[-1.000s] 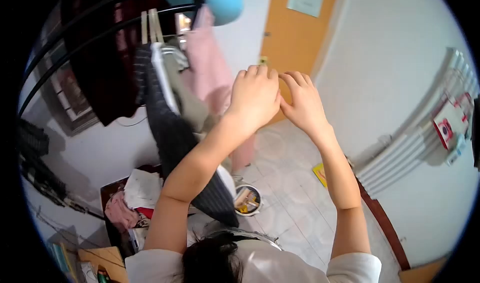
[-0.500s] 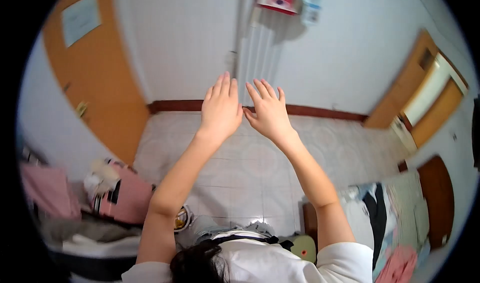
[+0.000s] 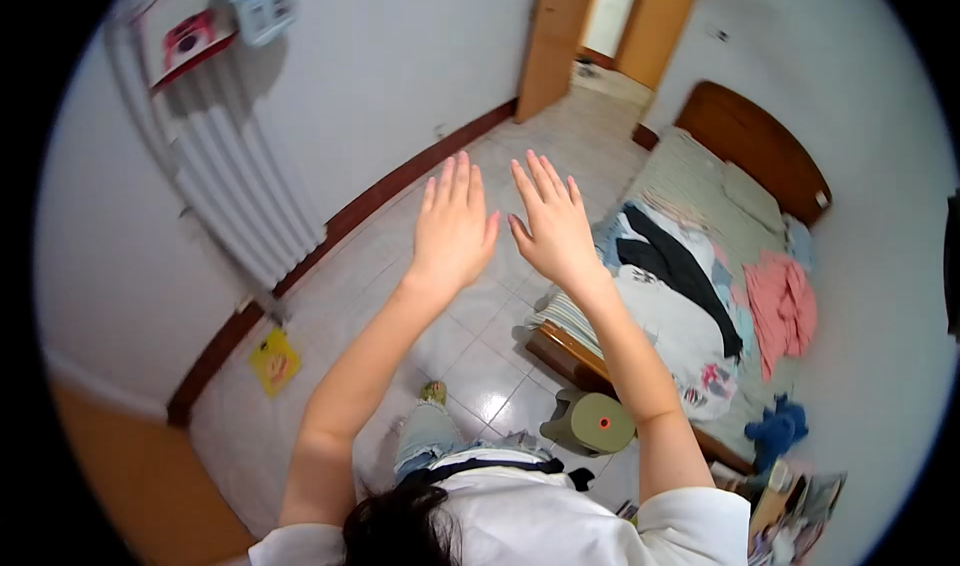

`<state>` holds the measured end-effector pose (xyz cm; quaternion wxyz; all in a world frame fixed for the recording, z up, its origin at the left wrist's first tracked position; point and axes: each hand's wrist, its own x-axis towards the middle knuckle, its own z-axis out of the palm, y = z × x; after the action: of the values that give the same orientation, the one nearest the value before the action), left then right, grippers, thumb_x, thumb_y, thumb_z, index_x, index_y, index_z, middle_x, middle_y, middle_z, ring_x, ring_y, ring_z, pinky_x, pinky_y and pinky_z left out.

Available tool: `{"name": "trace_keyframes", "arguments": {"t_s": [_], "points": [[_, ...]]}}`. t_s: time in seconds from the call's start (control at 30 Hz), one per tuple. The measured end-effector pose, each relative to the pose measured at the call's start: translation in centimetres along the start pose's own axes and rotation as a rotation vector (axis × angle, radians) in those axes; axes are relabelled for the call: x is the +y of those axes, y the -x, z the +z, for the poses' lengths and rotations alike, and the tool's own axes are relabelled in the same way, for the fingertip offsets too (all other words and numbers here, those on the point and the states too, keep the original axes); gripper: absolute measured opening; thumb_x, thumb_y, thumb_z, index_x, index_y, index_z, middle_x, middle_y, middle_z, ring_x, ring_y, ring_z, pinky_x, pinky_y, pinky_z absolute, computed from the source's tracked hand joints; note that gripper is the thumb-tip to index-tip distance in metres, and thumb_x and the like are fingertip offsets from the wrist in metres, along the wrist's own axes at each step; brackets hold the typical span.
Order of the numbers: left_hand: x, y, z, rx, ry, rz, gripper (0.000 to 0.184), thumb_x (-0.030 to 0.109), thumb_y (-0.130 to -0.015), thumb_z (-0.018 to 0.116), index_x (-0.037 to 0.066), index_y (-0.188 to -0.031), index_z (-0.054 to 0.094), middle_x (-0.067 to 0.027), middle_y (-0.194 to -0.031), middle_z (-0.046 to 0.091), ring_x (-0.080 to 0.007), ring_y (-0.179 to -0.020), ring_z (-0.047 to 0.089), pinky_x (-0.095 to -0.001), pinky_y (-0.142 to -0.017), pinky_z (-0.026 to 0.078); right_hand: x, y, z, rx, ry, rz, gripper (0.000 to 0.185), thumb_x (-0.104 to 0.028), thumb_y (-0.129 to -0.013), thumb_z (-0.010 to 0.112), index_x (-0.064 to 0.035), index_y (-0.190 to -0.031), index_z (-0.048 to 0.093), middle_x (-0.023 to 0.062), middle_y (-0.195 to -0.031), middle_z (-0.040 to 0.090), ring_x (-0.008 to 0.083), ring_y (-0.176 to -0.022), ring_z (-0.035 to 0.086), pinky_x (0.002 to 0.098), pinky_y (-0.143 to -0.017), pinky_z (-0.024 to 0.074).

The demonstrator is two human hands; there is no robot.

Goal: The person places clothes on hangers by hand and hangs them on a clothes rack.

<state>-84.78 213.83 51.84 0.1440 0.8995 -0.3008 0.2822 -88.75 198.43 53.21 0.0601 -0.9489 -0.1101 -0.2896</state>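
Note:
Both arms reach out in front of me over the tiled floor. My left hand has its back towards me, fingers stretched and slightly apart, with nothing in it. Close beside it on the right, my right hand is spread in the same way and is empty too. A small gap separates the two thumbs. Neither hand touches any object. Just right of my right hand, farther off, is the bed with a white shirt and dark trousers lying on it.
A green stool stands by the bed's wooden footboard. Pink cloth and a blue plush toy lie on the bed. A white radiator is on the left wall, near a yellow packet on the floor. An open door is ahead.
The view has swung right, from the hanging clothes and closed door to the radiator and bed. My hands were nearly touching with fingers bent; now they are flatter and a little apart.

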Motion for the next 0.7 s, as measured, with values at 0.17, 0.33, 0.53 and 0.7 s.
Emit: {"name": "trace_keyframes", "arguments": {"t_s": [0.17, 0.33, 0.53, 0.7], "points": [[-2.8, -10.3, 6.6, -0.026, 0.144, 0.174, 0.056, 0.027, -0.088, 0.052, -0.005, -0.131, 0.037, -0.0232, -0.140, 0.033, -0.0348, -0.131, 0.031, -0.0469, -0.104, 0.028, 7.0, -4.6, 3.3, -0.018, 0.121, 0.239, 0.064, -0.021, -0.079, 0.061, -0.0036, -0.135, 0.034, 0.0174, -0.142, 0.030, 0.0314, -0.132, 0.029, 0.0499, -0.105, 0.0264], [0.1, -17.7, 15.7, -0.124, 0.328, 0.405, 0.058, 0.027, -0.085, 0.053, -0.004, -0.131, 0.038, -0.0229, -0.139, 0.034, -0.0363, -0.130, 0.032, -0.0483, -0.104, 0.028, 12.6, -5.4, 6.6, -0.055, 0.194, 0.471, 0.062, -0.020, -0.079, 0.058, -0.0045, -0.135, 0.036, 0.0180, -0.142, 0.031, 0.0320, -0.132, 0.029, 0.0498, -0.105, 0.0265], [6.3, -24.7, 24.8, -0.260, 0.502, 0.718, 0.060, 0.028, -0.083, 0.055, -0.003, -0.132, 0.038, -0.0212, -0.140, 0.033, -0.0357, -0.130, 0.030, -0.0498, -0.105, 0.025, 21.7, -4.3, 9.3, -0.047, 0.349, 0.735, 0.063, -0.019, -0.078, 0.057, -0.0043, -0.135, 0.036, 0.0182, -0.142, 0.031, 0.0324, -0.132, 0.028, 0.0505, -0.105, 0.0251], [10.2, -33.2, 33.7, -0.297, 0.504, 0.843, 0.060, 0.028, -0.083, 0.055, -0.003, -0.131, 0.038, -0.0203, -0.140, 0.033, -0.0353, -0.131, 0.030, -0.0495, -0.105, 0.025, 32.9, -6.0, 13.6, -0.015, 0.361, 0.885, 0.063, -0.020, -0.078, 0.057, -0.0046, -0.136, 0.035, 0.0187, -0.142, 0.031, 0.0338, -0.133, 0.027, 0.0504, -0.105, 0.0248]]}}
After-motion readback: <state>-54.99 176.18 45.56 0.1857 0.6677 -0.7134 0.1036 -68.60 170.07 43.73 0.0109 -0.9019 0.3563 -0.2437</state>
